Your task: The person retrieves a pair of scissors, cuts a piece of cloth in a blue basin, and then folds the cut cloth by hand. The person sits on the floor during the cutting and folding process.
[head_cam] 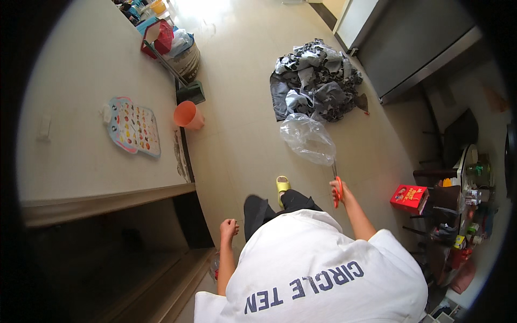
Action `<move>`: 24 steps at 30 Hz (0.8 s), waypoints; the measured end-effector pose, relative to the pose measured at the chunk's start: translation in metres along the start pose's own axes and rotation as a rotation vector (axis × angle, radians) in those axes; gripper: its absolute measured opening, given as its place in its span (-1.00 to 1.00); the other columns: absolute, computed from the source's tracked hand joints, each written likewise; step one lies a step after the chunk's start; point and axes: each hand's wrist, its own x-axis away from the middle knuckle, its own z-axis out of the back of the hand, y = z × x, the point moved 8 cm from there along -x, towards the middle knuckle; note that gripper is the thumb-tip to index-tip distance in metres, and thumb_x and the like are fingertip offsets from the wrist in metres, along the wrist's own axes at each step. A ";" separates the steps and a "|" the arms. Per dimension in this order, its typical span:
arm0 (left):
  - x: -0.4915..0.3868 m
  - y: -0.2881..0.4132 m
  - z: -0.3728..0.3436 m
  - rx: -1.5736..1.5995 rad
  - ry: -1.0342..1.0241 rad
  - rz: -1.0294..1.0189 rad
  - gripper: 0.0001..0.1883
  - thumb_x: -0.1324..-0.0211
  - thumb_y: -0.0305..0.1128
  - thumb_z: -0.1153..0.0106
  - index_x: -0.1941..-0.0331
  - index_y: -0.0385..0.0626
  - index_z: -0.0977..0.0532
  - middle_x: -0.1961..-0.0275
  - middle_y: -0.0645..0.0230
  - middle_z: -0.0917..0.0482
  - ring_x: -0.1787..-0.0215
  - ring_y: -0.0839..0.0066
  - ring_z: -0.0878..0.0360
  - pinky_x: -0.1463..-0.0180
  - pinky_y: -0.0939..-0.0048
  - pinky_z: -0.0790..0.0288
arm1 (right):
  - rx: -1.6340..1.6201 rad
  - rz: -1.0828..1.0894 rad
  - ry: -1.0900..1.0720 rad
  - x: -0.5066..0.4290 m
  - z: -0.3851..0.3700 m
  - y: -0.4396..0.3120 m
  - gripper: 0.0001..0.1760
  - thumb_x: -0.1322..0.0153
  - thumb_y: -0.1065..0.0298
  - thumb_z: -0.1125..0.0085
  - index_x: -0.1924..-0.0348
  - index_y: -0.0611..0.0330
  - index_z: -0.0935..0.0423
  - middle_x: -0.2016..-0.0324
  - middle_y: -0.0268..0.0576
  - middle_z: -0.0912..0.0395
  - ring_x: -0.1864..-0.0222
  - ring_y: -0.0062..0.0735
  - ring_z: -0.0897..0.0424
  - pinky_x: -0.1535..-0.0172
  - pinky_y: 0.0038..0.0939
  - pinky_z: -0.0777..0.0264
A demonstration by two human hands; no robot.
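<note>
My right hand (341,191) is closed around the orange handles of a pair of scissors (338,189), blades directed away from me. At the blade tips is a crumpled clear plastic bag (309,139); whether the blades pinch it I cannot tell. Just beyond the bag, a heap of grey camouflage-patterned fabric (315,87) mixed with clear plastic lies on the floor. My left hand (229,228) hangs at my left side, fingers curled in, with nothing visible in it.
Along the left wall stand an orange bin (188,116), a green dustpan (193,93) and a stuffed woven sack (183,60). A grey appliance (412,40) is at the upper right. To the right are a red box (408,198) and a cluttered table (456,218).
</note>
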 end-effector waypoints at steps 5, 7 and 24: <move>-0.027 0.015 0.011 0.240 0.101 0.262 -0.86 -0.13 -0.37 -0.01 0.32 -0.19 -0.48 0.57 0.32 -0.51 0.66 0.51 -0.46 0.63 0.46 -0.38 | 0.066 0.158 -0.252 -0.037 -0.104 -0.157 -0.78 -0.22 0.28 -0.21 0.45 0.06 -0.33 0.71 -0.41 -0.26 0.78 -0.58 -0.22 0.71 -0.46 -0.17; -0.047 0.029 0.013 0.201 0.150 0.364 -0.84 -0.14 -0.37 0.03 0.32 -0.17 -0.50 0.57 0.29 -0.52 0.65 0.47 -0.46 0.61 0.44 -0.39 | 0.091 0.231 -0.256 -0.058 -0.143 -0.212 -0.78 -0.20 0.29 -0.23 0.44 0.08 -0.35 0.70 -0.42 -0.27 0.77 -0.59 -0.22 0.71 -0.48 -0.15; -0.344 0.617 0.056 0.228 0.009 -0.055 -0.81 -0.23 -0.31 0.07 0.23 -0.15 -0.47 0.49 0.39 -0.52 0.62 0.57 -0.43 0.59 0.52 -0.36 | 0.544 0.028 0.469 -0.201 -0.191 -0.409 -0.86 -0.18 0.27 -0.10 0.56 0.13 -0.45 0.74 -0.28 -0.38 0.78 -0.44 -0.38 0.72 -0.40 -0.31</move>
